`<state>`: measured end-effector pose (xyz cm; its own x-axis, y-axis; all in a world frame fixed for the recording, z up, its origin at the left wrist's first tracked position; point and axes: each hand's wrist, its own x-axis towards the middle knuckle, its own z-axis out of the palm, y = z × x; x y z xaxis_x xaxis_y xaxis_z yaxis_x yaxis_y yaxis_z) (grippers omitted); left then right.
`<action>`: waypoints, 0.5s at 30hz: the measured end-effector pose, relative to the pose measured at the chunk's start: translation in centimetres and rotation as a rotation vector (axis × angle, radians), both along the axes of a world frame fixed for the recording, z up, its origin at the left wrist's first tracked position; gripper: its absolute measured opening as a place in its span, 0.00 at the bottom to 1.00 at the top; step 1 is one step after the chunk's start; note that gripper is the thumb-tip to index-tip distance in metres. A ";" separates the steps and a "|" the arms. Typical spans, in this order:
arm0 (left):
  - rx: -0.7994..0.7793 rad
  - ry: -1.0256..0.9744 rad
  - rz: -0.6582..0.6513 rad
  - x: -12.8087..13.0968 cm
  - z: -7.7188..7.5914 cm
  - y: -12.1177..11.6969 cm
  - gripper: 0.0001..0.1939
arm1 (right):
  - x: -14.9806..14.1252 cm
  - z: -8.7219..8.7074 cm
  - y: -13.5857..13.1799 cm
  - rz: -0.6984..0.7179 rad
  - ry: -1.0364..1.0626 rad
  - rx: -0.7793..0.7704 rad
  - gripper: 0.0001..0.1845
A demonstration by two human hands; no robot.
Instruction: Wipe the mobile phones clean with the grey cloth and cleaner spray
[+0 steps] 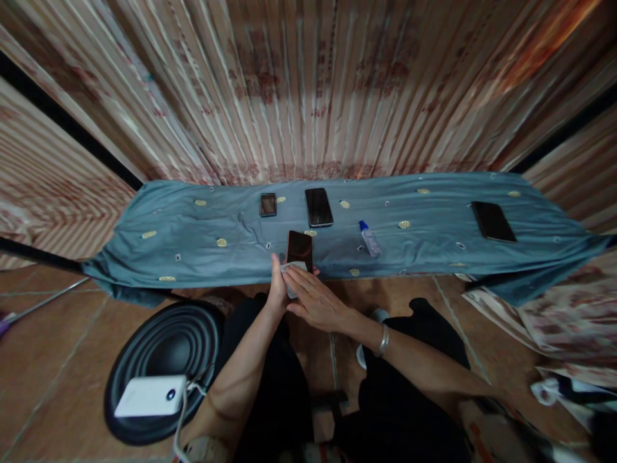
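Note:
A dark smartphone (pixel 299 249) lies at the near edge of a teal cloth-covered table (pixel 193 244). My left hand (pixel 277 289) grips the phone's near left corner. My right hand (pixel 315 299) lies flat, fingers together, pressing a small pale cloth (pixel 294 267) against the phone's lower end. A silver bracelet (pixel 383 341) is on my right wrist.
On the cloth lie another black phone (pixel 319 207), a small square device (pixel 268 204), a little clear bottle with a blue cap (pixel 369 238) and a phone at the far right (pixel 493 221). On the floor to my left are a round black speaker cone (pixel 159 347) and a white box (pixel 151 395).

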<state>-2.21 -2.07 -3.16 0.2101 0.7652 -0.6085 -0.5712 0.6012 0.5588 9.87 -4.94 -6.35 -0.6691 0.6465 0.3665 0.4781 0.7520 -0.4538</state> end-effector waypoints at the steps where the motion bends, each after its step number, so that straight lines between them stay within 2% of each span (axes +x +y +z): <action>1: 0.001 0.015 0.007 -0.2 0.0 0.1 0.49 | -0.1 0.0 -0.2 0.010 -0.004 0.009 0.38; 4: 0.018 0.014 0.047 -0.5 -0.1 0.2 0.50 | -0.2 0.0 -0.3 0.025 -0.010 0.027 0.38; 7: 0.007 -0.046 0.022 -0.4 -0.5 0.0 0.48 | 0.0 0.1 0.0 0.029 -0.003 0.021 0.37; 9: 0.054 -0.032 0.036 -0.1 -0.8 -0.4 0.44 | 0.2 0.2 0.5 0.011 -0.004 0.013 0.36; 12: 0.181 0.033 0.136 0.5 -1.1 -0.9 0.33 | 0.5 0.2 1.6 -0.044 -0.016 -0.004 0.35; 15: 0.217 0.009 0.119 0.9 -1.2 -1.2 0.28 | 0.9 0.1 3.1 -0.111 -0.003 -0.032 0.34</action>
<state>-1.31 -3.27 -4.34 0.1064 0.8971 -0.4288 -0.6250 0.3958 0.6729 10.80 -1.84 -6.22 -0.5941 0.7277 0.3429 0.5587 0.6799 -0.4749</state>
